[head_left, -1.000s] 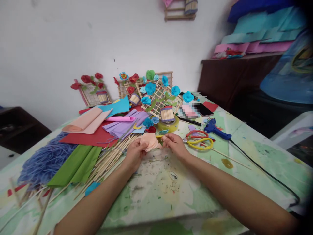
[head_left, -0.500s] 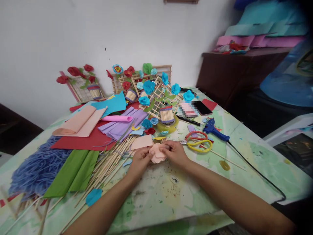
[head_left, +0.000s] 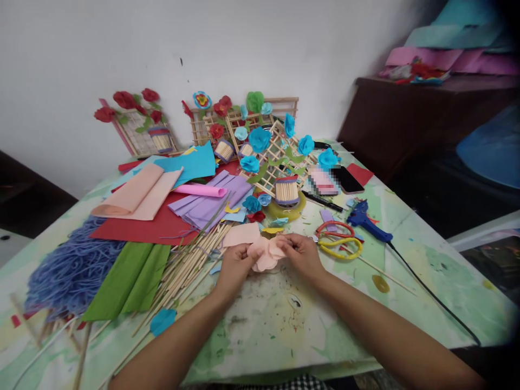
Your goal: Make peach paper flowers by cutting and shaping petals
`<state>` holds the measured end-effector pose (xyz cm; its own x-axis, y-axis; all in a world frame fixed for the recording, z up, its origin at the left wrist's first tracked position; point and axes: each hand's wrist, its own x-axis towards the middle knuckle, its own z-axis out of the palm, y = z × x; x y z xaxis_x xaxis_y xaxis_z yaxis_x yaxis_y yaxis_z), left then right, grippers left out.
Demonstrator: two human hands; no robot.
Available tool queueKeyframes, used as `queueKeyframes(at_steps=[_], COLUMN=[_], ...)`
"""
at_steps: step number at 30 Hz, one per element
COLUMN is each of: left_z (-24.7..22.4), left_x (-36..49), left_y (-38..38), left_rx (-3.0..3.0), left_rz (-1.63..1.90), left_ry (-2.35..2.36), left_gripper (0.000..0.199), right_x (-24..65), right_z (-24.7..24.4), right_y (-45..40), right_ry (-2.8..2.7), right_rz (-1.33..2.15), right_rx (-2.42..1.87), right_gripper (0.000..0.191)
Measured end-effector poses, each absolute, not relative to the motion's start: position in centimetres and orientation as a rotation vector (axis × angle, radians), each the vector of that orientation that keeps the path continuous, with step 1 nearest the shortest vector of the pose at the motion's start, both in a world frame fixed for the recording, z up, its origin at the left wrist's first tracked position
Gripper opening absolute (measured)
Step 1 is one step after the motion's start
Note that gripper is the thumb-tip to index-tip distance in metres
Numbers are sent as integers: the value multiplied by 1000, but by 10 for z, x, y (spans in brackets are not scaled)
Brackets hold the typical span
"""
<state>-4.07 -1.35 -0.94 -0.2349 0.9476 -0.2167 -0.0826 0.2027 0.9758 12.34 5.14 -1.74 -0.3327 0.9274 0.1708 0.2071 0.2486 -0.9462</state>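
the left hand (head_left: 236, 269) and right hand (head_left: 303, 259) each pinch an edge of the peach paper petals (head_left: 267, 253) between thumb and fingers, above the table (head_left: 280, 330). from the petals, the yellow-handled scissors (head_left: 340, 248) lie at three o'clock, the bamboo sticks (head_left: 190, 265) at nine, the blue-flowered lattice (head_left: 273, 162) at twelve.

The pale pink paper petals (head_left: 267, 255) were in one round bunch just before, and now they spread out wider. The left hand (head_left: 234, 266) and right hand (head_left: 304, 259) have moved a bit apart. The wooden rack on the wall has gone out of view. Some checked cloth (head_left: 303, 382) now shows at the bottom.
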Motion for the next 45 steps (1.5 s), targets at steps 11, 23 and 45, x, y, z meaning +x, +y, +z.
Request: queueKeyframes(at_steps=[11,23,45], left_z=[-8,-12,2], left_x=[-37,-35,-39], left_y=[-15,-18,-23], left_rx=[892,852,1315], left_rz=[1266,1247,1357], left_ry=[1366,1132,1429], left_gripper=[31,31,36], right_x=[121,117,118], right_z=[0,-14,3], right_y=[39,40,44], right_ry=[-1771,-1788,-1418], right_rz=[1156,1063,1486], right_rx=[-851,-1047,-938], right_gripper=[4,27,32])
